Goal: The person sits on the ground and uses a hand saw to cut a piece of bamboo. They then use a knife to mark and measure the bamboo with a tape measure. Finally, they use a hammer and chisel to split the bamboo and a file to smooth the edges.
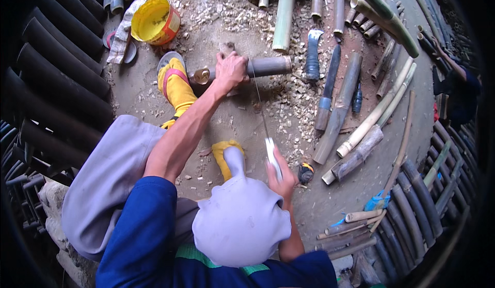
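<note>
My left hand (231, 70) is closed over the top of a dark bamboo pole (272, 66), which lies crosswise low over the ground. In my right hand (283, 177) is the pale handle of a handsaw (261, 107). Its thin blade runs up from the handle and meets the pole just right of my left hand. Beside the pole's left end is my left foot, in a yellow sock (179, 89) and sandal. My other yellow-socked foot (221, 159) shows nearer, partly hidden by grey cloth. The pole's underside and any support are mostly hidden.
A yellow and red bucket (174, 28) stands at the far left. Wood chips (216, 9) cover the ground. Right of the pole lie a black-wrapped tool (312, 58), bamboo pieces (340, 107) and a tape measure (306, 172). Bamboo stacks (62, 81) line both sides; another person (456, 89) is at far right.
</note>
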`<state>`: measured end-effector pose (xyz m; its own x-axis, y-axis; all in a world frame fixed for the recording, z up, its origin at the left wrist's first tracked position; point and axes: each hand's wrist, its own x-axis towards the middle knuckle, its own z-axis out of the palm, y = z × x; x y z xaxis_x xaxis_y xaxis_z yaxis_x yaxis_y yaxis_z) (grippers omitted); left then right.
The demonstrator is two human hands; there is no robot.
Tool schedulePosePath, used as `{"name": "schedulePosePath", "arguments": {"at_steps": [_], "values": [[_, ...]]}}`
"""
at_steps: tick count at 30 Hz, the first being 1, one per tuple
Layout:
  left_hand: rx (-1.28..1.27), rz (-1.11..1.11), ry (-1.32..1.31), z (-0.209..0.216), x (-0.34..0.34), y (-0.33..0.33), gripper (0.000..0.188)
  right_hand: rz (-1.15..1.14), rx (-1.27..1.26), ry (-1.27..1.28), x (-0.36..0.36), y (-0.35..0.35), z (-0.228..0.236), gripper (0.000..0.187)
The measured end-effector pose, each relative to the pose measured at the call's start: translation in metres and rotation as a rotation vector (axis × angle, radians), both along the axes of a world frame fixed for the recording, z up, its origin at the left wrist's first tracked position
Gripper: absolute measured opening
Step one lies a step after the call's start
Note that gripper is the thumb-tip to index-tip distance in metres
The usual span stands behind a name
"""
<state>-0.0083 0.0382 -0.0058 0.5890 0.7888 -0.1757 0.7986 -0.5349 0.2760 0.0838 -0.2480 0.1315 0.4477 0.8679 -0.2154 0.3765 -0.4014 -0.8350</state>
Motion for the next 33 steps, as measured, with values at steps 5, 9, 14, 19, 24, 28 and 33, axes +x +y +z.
{"name": "schedulePosePath", "arguments": {"at_steps": [5,9,14,19,24,28,33], "values": [[-0.030,0.042,0.024,-0.009,-0.012,-0.003,0.037,0.043,-0.006,-0.017,-0.007,0.012,-0.015,0.041],[-0.027,0.046,0.028,0.005,0.004,0.002,0.036,0.051,-0.088,-0.167,-0.007,-0.120,0.018,0.040],[-0.065,0.062,0.031,0.011,0.005,0.003,0.038,-0.119,-0.201,0.070,-0.012,-0.111,0.012,0.038],[-0.028,0.035,0.039,0.001,-0.004,0.006,0.036,0.009,-0.247,0.012,0.002,-0.099,0.061,0.037],[-0.006,0.029,0.049,0.002,0.006,0.008,0.038,-0.042,-0.097,0.004,0.002,-0.088,0.039,0.035],[0.006,0.053,0.033,0.002,0.002,0.004,0.037,0.008,0.049,0.003,0.000,0.046,-0.027,0.042],[-0.015,0.060,0.052,0.009,-0.001,0.006,0.036,0.023,0.029,0.006,0.003,-0.031,-0.034,0.039]]}}
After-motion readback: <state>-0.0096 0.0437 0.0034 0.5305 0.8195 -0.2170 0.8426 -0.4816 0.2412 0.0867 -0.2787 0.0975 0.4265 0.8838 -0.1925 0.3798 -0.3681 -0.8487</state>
